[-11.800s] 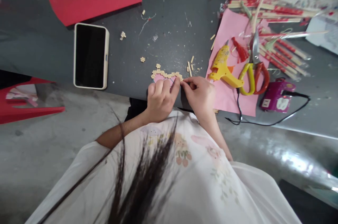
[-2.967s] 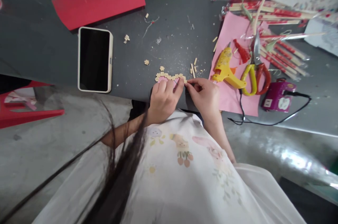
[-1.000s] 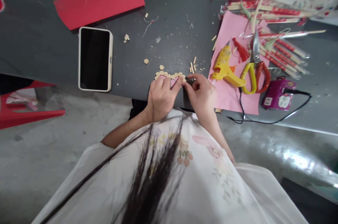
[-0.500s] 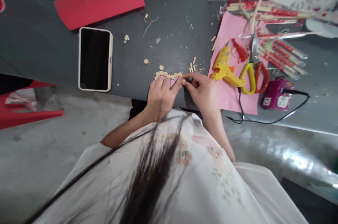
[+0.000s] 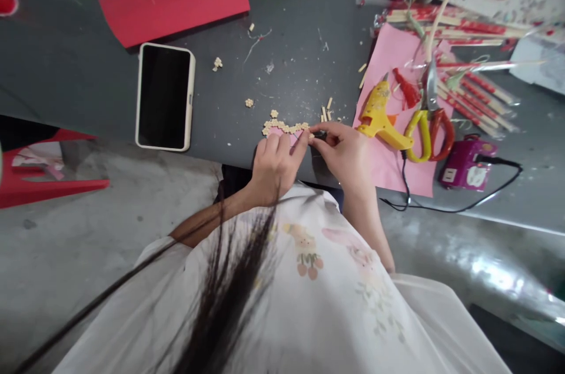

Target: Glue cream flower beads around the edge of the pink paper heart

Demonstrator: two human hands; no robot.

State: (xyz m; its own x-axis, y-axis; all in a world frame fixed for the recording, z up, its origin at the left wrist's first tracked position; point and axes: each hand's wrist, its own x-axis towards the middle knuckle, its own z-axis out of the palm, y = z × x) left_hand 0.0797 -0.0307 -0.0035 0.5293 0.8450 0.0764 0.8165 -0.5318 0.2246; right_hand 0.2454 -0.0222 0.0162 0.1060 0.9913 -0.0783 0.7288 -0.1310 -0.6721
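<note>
The left hand bends over a pink piece at the surface's near edge; its grip cannot be told. The piece's tan trim runs lengthwise left to right, wavy side facing away. At its right end, the right hand has thumb and forefinger pinched together.

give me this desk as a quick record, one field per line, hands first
left hand: fingers over a pink piece edged with pale flower-shaped clusters
right hand: thumb and forefinger at the edging's right end; anything pinched is too small to tell
loose bits: short pale sticks just beyond the right hand
tools: yellow glue gun on a pink sheet; scissors with one yellow and one red handle
left side: phone, screen dark; red sheet beyond it
right side: purple box with a black cord
</note>
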